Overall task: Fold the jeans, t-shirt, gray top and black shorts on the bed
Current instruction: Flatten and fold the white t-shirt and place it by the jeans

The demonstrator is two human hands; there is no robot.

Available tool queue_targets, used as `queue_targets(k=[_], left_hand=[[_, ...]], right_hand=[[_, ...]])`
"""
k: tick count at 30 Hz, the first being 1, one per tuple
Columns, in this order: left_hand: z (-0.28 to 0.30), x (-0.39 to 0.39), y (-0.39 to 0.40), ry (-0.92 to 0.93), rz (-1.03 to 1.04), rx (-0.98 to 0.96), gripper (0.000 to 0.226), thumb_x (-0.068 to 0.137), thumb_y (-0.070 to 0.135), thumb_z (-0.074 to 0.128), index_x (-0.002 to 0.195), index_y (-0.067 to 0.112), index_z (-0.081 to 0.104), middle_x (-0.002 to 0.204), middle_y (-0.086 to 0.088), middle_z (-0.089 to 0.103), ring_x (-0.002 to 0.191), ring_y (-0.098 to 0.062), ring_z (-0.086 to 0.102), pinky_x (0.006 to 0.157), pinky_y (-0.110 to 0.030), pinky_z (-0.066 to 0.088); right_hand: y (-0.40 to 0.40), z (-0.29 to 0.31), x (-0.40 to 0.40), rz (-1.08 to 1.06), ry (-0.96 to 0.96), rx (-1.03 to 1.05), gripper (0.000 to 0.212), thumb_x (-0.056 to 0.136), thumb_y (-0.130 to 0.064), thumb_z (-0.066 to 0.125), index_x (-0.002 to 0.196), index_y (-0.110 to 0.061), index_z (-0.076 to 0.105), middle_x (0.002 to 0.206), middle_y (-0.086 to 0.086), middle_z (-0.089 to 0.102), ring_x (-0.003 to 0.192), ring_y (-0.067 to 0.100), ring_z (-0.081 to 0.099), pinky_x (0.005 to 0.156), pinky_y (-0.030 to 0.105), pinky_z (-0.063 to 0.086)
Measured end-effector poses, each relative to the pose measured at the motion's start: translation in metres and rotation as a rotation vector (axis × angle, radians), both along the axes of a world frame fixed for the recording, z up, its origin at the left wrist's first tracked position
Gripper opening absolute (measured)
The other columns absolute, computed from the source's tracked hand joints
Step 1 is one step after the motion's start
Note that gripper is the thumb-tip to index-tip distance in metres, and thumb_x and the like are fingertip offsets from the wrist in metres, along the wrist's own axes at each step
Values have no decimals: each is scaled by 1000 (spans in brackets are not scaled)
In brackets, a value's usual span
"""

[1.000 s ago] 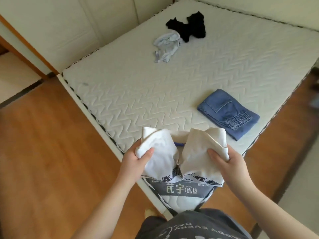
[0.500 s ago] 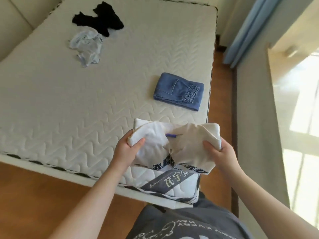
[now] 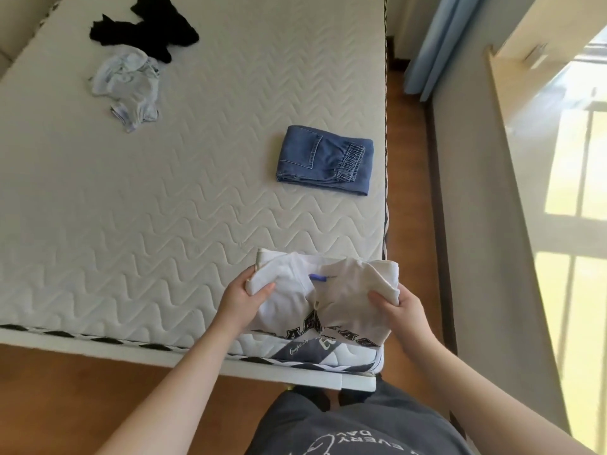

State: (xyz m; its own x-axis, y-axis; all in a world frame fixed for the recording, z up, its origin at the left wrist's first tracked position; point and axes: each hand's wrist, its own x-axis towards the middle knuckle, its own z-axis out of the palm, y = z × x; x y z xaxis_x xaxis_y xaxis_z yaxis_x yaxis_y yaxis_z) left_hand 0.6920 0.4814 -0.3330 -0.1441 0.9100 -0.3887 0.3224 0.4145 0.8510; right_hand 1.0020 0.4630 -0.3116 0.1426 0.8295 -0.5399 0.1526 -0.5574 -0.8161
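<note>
Low in the frame, the left hand [image 3: 243, 295] and right hand [image 3: 402, 303] each pinch a side of the white t-shirt [image 3: 323, 297] at the bed [image 3: 164, 224] corner, fingers clamped, probably to keep its folds together.

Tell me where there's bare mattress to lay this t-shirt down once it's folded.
Widest free patch: left of the jeans, below the gray top. A narrower strip lies between the jeans and the t-shirt. Crowded at the far left, where the black shorts touch the gray top.
</note>
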Motion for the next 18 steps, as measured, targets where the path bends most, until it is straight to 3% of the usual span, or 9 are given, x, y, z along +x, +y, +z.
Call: queue_targets(k=[3, 8, 11, 15, 18], left_hand=[[-20, 6, 6, 25, -8, -71, 25, 86, 21, 76, 97, 42, 67, 92, 18, 73, 84, 4, 65, 73, -17, 46], [-61, 21, 28, 89, -31, -176, 29, 88, 20, 73, 116, 23, 66, 104, 6, 72, 97, -16, 65, 78, -13, 45], [-85, 28, 56, 126, -32, -181, 33, 89, 16, 71, 121, 13, 65, 106, -1, 71, 93, -15, 63, 76, -11, 43], [-116, 31, 104, 166, -30, -175, 34, 90, 14, 71, 123, 9, 65, 103, -5, 71, 86, -14, 60, 74, -15, 42], [-142, 28, 139, 185, -24, -169, 33, 89, 13, 71, 122, 9, 66, 102, -7, 71, 90, -21, 62, 81, -25, 45]], right_hand=[[10, -24, 5, 15, 8, -73, 5, 87, -24, 69, 90, -21, 69, 91, 4, 74, 93, 30, 69, 83, 56, 56], [38, -66, 12, 94, 11, -133, 3, 88, -28, 68, 86, -26, 68, 88, 6, 74, 89, 31, 70, 81, 53, 57], [66, -93, 17, 106, 0, -142, 4, 88, -30, 69, 85, -32, 69, 85, 3, 74, 84, 25, 71, 76, 43, 60], [107, -128, 26, 66, -24, -97, 20, 91, -24, 68, 80, -41, 68, 73, -13, 71, 64, -1, 63, 55, 16, 49], [136, -159, 33, 37, -48, -92, 25, 90, -17, 67, 79, -39, 69, 68, -14, 69, 61, 1, 61, 55, 20, 49]])
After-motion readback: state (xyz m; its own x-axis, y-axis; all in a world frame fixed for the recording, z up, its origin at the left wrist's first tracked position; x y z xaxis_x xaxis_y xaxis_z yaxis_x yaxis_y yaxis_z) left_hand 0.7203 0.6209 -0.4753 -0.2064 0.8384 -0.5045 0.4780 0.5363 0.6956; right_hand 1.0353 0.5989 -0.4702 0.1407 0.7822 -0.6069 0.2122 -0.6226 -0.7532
